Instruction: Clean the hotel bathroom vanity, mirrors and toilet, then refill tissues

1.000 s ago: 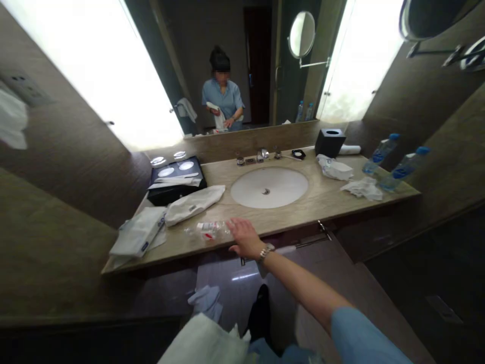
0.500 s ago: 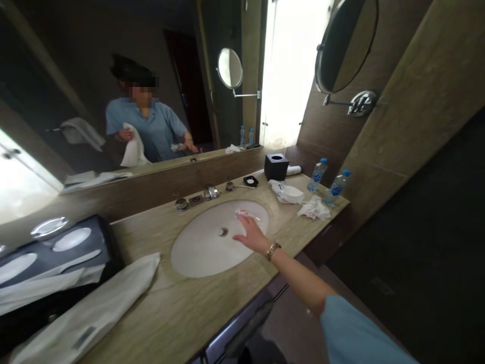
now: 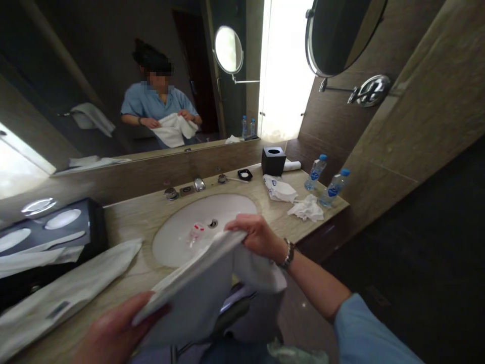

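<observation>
A white towel [image 3: 200,288] is stretched between my two hands in front of the counter's edge, its upper edge overlapping the front of the sink. My left hand [image 3: 117,323], blurred at the lower left, pinches one end between thumb and fingers. My right hand [image 3: 259,235], with a metal-band watch on the wrist, grips the other end, and a fold hangs below it. In the oval white sink [image 3: 170,237] lies a small clear crumpled wrapper with red marks [image 3: 196,232], left of the drain [image 3: 213,223].
Crumpled white tissues [image 3: 307,207], a white paper packet [image 3: 279,189], two water bottles [image 3: 315,172] and a black tissue box [image 3: 273,162] stand at the right of the counter. At left are a black amenity tray [image 3: 91,227] and a long white cloth [image 3: 87,288]. A round mirror [image 3: 341,38] juts from the wall.
My right hand has drawn back from over the sink and taken hold of the towel. My left hand has come into view holding it. The clear wrapper now lies left of the drain.
</observation>
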